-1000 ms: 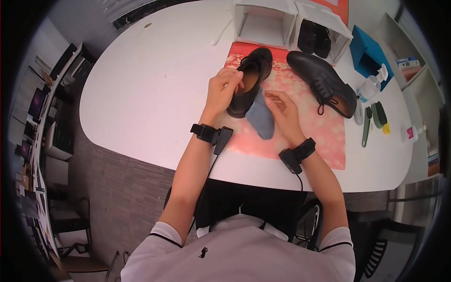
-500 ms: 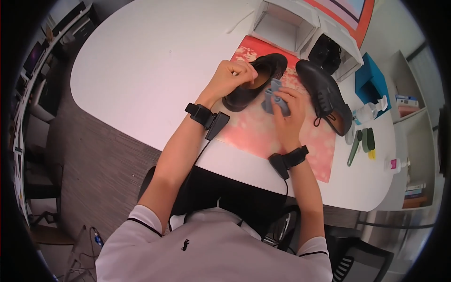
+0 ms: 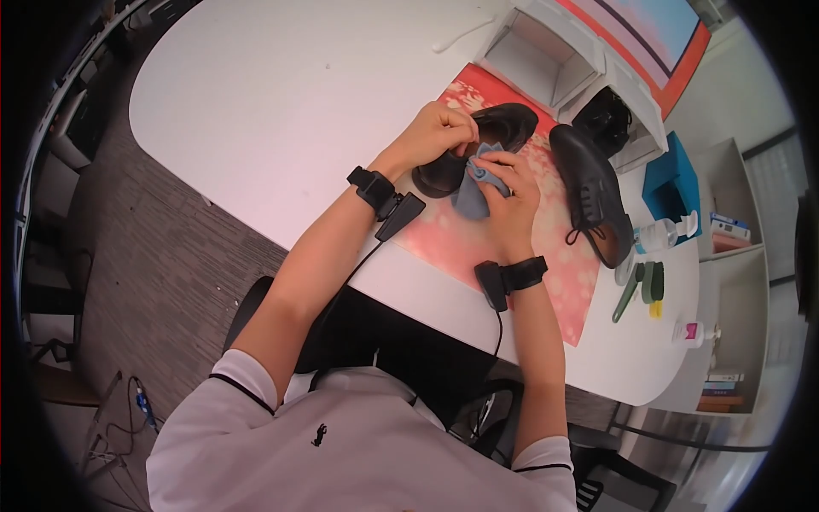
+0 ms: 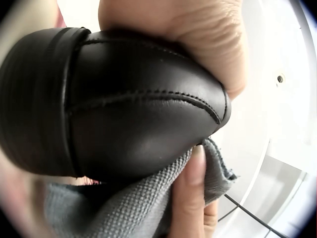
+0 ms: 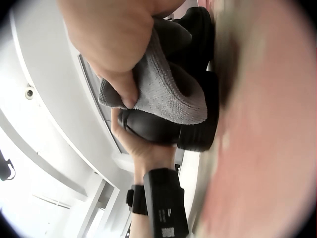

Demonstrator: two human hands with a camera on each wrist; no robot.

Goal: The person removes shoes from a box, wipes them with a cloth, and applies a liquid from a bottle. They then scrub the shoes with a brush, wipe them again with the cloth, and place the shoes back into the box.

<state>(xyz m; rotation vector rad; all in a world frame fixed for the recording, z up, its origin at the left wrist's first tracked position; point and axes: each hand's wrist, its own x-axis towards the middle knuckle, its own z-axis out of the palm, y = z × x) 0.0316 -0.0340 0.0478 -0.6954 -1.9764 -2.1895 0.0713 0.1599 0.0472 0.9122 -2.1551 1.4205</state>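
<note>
A black leather lace-up shoe (image 3: 437, 177) stands on the red and pink patterned mat (image 3: 546, 282). My left hand (image 3: 437, 135) grips it at the heel opening, fingertips over the inside edge. With its fingers and thumb, my right hand (image 3: 515, 205) pinches a grey-blue cloth (image 3: 467, 203). In the left wrist view the cloth (image 4: 143, 198) lies along the side of the stitched heel (image 4: 143, 114), my right thumb close to the top edge. The right wrist view shows the cloth (image 5: 163, 94) bunched over the heel, its lower end draped loosely.
The other black shoe (image 3: 589, 192) lies to the right on the mat. Behind stand white open boxes (image 3: 533, 64), one holding black items. A teal box (image 3: 670, 183), a pump bottle (image 3: 661, 235), green brushes (image 3: 653, 280) and a small white bottle (image 3: 689, 334) are at the right.
My right hand, apart from the cloth earlier, picked it up from beside the shoe and brought it against the heel. My left hand stays at the shoe opening. The head view has turned.
</note>
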